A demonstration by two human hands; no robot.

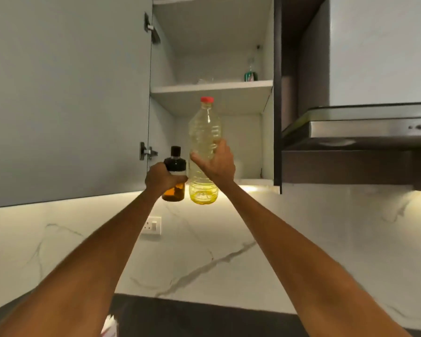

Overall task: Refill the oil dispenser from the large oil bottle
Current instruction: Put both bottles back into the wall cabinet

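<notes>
The large oil bottle, red-capped and upright, is sitting in the right hand, fingers wrapping its middle. At its nine o'clock, just beside it, the oil dispenser is being gripped by the left hand, fingers curling tightly. Behind them the cabinet is standing open.

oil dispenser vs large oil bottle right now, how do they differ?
Size: the large oil bottle is much taller than the oil dispenser.
Look: the bottle is clear plastic with a red cap; the dispenser is amber with a dark top.
Fill: the bottle shows yellow oil only near its base; the dispenser's level is hard to read.
Grip: the right hand holds the bottle, the left hand the dispenser.
Shared: both upright, capped, held before the open cabinet.
</notes>
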